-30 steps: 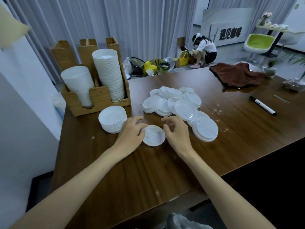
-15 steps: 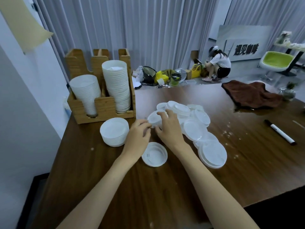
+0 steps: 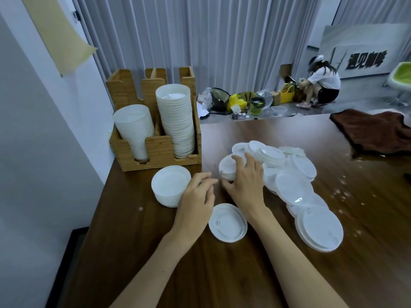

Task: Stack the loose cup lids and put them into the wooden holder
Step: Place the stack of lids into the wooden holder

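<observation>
Head view. The right hand (image 3: 244, 181) reaches into the near-left side of the loose pile (image 3: 289, 174) of lids in the middle of the tabletop (image 3: 222, 274). Its fingers curl over one tilted lid (image 3: 226, 167), with the thumb below it. The left hand (image 3: 198, 196) hovers just beside, fingers loosely curled, pinching nothing that I can see.

The lids in the pile overlap and lean on one another, so drawing one out could drag its neighbours along or set them sliding. Two sizes seem mixed, with the larger lids (image 3: 320, 230) toward the right. A wrong size would leave the short stack (image 3: 171, 185) uneven and apt to topple. That stack stands just in front of the wooden holder (image 3: 160, 152), near the left edge, where a nudge from the left wrist might push it off. The single lid (image 3: 228, 222) between the wrists could be swept by a forearm. The holder, at the far left corner, carries two tall white stacks (image 3: 175, 121), so room may be short.

The tabletop is dark, glossy wood with white specks (image 3: 342, 190) on its right side and a brown cloth (image 3: 373, 134) at the far right. Behind hang grey curtains (image 3: 200, 41), and a white wall (image 3: 33, 152) stands on the left. A person (image 3: 322, 85) crouches on the floor among bags and baskets, near a lettered board (image 3: 364, 54).
</observation>
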